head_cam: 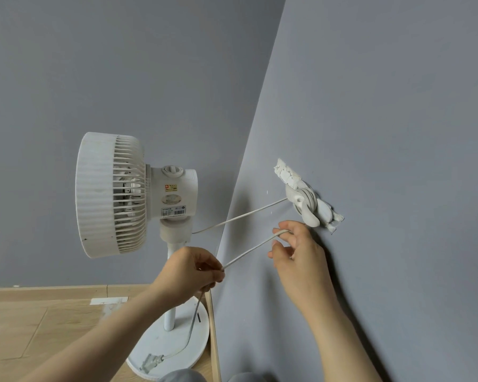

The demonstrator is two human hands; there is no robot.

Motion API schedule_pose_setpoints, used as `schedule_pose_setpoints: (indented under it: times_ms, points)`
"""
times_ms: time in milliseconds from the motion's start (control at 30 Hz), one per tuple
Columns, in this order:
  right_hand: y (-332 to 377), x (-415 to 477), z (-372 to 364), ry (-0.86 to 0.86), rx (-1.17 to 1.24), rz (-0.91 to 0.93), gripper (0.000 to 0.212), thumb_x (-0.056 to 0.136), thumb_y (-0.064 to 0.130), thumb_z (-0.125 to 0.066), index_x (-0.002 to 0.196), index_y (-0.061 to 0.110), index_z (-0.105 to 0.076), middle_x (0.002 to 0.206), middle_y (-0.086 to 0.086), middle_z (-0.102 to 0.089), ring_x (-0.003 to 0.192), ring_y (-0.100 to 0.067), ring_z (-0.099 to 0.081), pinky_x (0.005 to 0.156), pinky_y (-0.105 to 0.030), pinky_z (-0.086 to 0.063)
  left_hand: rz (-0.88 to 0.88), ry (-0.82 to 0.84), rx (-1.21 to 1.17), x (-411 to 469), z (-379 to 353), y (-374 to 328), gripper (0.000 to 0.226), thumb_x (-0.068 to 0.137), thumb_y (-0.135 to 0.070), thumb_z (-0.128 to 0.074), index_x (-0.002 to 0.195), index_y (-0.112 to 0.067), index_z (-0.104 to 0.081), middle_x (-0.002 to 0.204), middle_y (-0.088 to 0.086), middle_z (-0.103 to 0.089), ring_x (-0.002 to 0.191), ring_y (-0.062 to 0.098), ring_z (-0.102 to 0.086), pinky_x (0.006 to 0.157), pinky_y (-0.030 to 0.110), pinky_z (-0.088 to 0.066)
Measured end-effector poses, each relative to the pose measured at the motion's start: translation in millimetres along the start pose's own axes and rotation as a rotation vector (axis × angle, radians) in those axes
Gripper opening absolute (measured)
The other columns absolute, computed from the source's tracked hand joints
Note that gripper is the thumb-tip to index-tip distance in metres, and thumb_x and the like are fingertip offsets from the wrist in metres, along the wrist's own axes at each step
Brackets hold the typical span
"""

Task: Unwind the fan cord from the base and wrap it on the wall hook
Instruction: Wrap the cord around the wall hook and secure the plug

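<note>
Both hands pinch the cord (pixel 249 253): right hand (pixel 295 248) just below the wall hook (pixel 305 205), left hand (pixel 196 271) lower left.

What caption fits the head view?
Head view: left hand and right hand hold the fan cord below the partly wrapped wall hook.

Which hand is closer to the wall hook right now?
Right. The right hand holds the cord just below the wall hook; the left hand grips it farther down-left, by the fan pole.
</note>
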State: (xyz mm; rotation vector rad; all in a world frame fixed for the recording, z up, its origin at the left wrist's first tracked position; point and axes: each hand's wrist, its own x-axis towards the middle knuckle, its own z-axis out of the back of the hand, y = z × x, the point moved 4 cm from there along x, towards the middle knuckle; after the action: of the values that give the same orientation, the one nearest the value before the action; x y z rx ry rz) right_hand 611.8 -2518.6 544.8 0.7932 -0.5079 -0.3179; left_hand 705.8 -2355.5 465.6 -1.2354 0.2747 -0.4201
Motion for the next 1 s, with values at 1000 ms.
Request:
schedule_pose_setpoints:
  times_ms: [1000]
  points:
    - [57, 55, -30, 0.487, -0.822, 0.209, 0.014, 0.078, 0.008, -0.064, 0.076, 0.017, -0.074, 0.084, -0.001, -0.073, 0.079, -0.024, -0.069, 0.07, -0.03, -0.055, -0.129, -0.173, 0.038, -14, 16, 9, 0.005, 0.088, -0.011, -0.062, 0.085, -0.014, -0.065, 0.067, -0.005, -0.073, 0.058, 0.011, -0.066, 0.062, 0.026, -0.057]
